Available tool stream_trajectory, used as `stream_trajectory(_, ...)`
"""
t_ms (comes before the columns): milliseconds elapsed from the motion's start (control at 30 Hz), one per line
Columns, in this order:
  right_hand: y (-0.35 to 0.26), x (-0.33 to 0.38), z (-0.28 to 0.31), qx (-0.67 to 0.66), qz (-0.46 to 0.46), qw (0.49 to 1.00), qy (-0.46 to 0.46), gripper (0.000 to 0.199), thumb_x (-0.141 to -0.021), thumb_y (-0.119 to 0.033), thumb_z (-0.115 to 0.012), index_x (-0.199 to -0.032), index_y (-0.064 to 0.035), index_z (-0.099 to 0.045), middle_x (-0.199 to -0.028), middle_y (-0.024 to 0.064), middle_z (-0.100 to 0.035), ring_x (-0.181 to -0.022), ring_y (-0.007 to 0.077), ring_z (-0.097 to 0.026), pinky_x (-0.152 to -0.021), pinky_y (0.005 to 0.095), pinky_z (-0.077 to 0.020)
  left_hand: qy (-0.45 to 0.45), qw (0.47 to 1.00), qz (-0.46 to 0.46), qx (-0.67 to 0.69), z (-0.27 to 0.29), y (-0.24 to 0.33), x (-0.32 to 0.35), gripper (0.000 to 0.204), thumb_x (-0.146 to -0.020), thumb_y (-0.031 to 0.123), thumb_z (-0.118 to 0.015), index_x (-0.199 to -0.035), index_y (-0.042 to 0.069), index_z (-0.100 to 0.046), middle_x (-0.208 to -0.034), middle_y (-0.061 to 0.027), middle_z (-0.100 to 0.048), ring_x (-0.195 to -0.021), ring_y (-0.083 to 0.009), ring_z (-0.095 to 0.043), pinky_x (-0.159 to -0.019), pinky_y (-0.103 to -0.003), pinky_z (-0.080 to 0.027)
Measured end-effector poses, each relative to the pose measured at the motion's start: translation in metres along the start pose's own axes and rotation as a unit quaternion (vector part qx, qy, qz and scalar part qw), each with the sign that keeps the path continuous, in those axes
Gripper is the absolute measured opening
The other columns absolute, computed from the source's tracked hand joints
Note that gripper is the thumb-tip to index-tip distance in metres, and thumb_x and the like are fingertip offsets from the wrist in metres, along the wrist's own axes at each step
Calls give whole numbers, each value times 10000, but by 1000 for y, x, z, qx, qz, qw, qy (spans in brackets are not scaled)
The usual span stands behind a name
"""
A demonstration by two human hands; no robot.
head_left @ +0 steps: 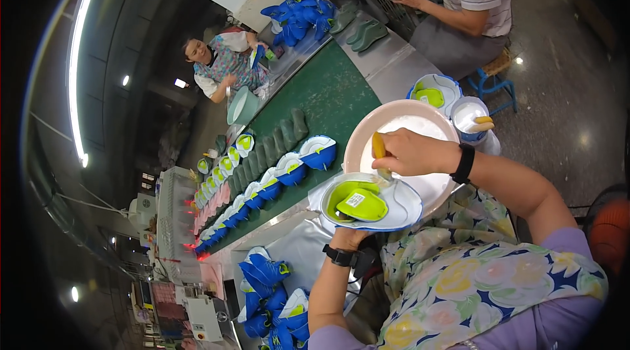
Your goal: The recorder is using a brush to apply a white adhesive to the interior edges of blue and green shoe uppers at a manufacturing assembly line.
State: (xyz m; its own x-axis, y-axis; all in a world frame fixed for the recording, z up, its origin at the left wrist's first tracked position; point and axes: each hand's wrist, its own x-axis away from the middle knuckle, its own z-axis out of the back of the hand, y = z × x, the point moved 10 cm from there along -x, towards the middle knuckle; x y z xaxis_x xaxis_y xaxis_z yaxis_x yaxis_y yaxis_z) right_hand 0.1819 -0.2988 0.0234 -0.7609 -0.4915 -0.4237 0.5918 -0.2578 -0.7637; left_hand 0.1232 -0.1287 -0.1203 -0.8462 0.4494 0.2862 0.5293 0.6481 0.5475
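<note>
My left hand [349, 238] supports a shoe upper [400, 207] from below, most of its fingers hidden under it. The upper has a whitish underside edge, blue trim and a lime-green tongue with a white label. In my right hand [420, 153] is a brush with a yellow handle [378, 144]; its bristle end touches or hovers just over the upper's rim, I cannot tell which. Right behind the upper is a pale pink basin [369, 119] with white liquid in it, and my right hand is above that basin.
A green conveyor belt [341, 81] carries rows of blue uppers [318, 152] and dark green shoe lasts [298, 123]. Blue uppers [266, 278] are heaped at lower left. A white tub [467, 114] with a yellow-handled brush stands right of the basin. Co-workers [230, 64] sit across and beyond.
</note>
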Motion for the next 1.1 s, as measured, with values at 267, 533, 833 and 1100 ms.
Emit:
stream_trajectory(267, 14, 15, 15, -17, -20, 1000, 14, 237, -875, -211, -661, -922, 19, -629, -821, 207, -662, -786, 361, -658, -713, 400, -505, 14, 988, -98, -122, -3, 37, 2, 416, -1009, 356, -464, -1311, 76, -532, -1237, -121, -622, -1099, -262, -630, -948, -422, -536)
stream_trajectory(533, -27, 7, -13, 67, 150, 986, -28, 150, -859, -155, -670, -921, -31, -614, -872, 149, -626, -841, 326, -625, -743, 409, -500, -6, 980, -186, -62, 9, 54, 2, 402, -984, 245, -569, -1347, 79, -515, -1188, -89, -641, -1043, -225, -653, -898, -430, -565)
stream_trajectory(833, -24, -8, 10, -22, 74, 991, 105, 161, -868, -130, -709, -929, -15, -615, -882, 131, -669, -810, 288, -663, -734, 340, -508, 55, 953, -203, -216, 5, 52, -3, 328, -998, 180, -543, -1297, 46, -551, -1111, -62, -647, -938, -164, -651, -832, -339, -575)
stream_trajectory(1100, 50, 3, 9, -53, -103, 989, 92, 239, -848, -196, -726, -853, 28, -643, -691, 137, -661, -598, 260, -648, -573, 358, -489, 165, 934, -273, -163, 34, 80, -2, 341, -979, 141, -560, -1311, 67, -529, -1192, -76, -617, -1039, -193, -640, -881, -349, -560)
